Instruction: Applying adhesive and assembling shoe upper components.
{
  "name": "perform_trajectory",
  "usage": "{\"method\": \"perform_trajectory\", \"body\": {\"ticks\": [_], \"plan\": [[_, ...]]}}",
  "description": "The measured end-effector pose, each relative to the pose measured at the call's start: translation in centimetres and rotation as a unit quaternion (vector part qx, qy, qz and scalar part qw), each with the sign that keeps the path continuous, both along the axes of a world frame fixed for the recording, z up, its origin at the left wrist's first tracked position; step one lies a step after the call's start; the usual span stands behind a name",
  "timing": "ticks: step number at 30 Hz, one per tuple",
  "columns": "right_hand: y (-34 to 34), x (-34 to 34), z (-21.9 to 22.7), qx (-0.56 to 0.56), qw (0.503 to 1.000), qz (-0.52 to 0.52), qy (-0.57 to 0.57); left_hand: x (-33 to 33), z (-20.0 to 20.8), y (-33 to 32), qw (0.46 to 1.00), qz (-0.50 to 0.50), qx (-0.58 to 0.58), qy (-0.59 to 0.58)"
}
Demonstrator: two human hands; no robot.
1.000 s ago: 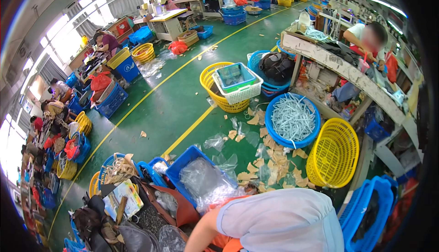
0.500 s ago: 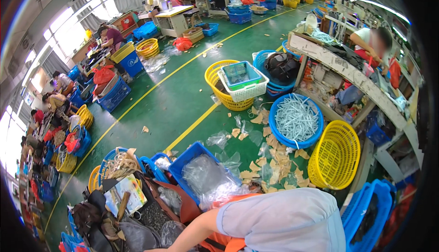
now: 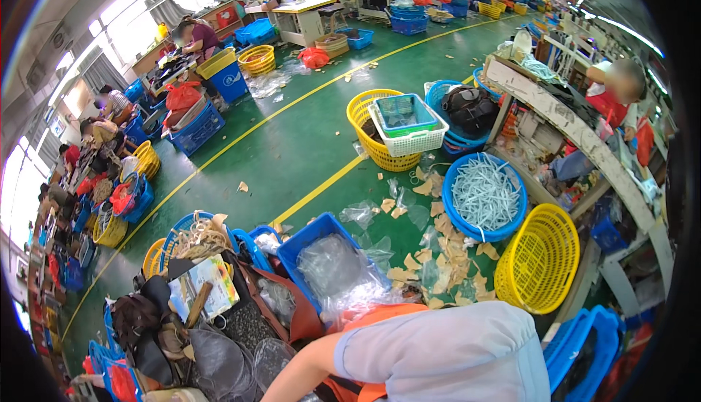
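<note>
Neither of my hands is in the picture. One bare forearm (image 3: 310, 362) of mine comes out of a pale blue-grey sleeve (image 3: 438, 351) and runs to the lower edge, which cuts off its hand. Beside the forearm lie clear plastic bags (image 3: 274, 362) and dark grey sheet pieces (image 3: 219, 358) on a cluttered worktop. Farther left on it are a wooden-handled tool (image 3: 198, 305), a colourful printed sheet (image 3: 219, 289) and dark brown scraps (image 3: 135, 318). Past the sleeve, a blue crate (image 3: 307, 238) holds clear plastic film.
Tan scraps (image 3: 445, 270) litter the green floor. To the right stand a blue basket of pale strips (image 3: 485, 232) and a tilted yellow basket (image 3: 537, 256). Stacked baskets (image 3: 387, 155) stand farther off. A person in red (image 3: 613, 102) sits behind the worn bench (image 3: 577, 124) at right.
The view has shifted, so the room's things sit farther right and the worktop shows more at lower left. My forearm is cut off nearer the elbow. The person at right has raised an arm.
</note>
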State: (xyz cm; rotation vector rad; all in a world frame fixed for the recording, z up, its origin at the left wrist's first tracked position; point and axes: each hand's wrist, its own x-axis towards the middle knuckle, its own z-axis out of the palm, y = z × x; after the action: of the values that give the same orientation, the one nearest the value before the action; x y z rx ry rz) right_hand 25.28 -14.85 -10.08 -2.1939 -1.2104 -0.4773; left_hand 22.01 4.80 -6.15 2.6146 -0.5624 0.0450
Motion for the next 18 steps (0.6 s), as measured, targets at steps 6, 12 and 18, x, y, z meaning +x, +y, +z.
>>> {"method": "perform_trajectory", "body": {"ticks": [6,12,18], "plan": [[1.5,0.7,1.5,-0.208,0.975,0.071,0.010,5.2,-13.5,11.6,0.967,-0.054,0.142,-0.206],[2.3,0.0,0.3,-0.117,0.992,0.040,-0.024,4.0,-12.7,13.4,0.966,-0.007,0.187,-0.177],[4.2,-0.6,1.6,-0.103,0.993,0.058,-0.029,0.6,-2.9,7.3,0.974,0.083,-0.084,0.195]]}}
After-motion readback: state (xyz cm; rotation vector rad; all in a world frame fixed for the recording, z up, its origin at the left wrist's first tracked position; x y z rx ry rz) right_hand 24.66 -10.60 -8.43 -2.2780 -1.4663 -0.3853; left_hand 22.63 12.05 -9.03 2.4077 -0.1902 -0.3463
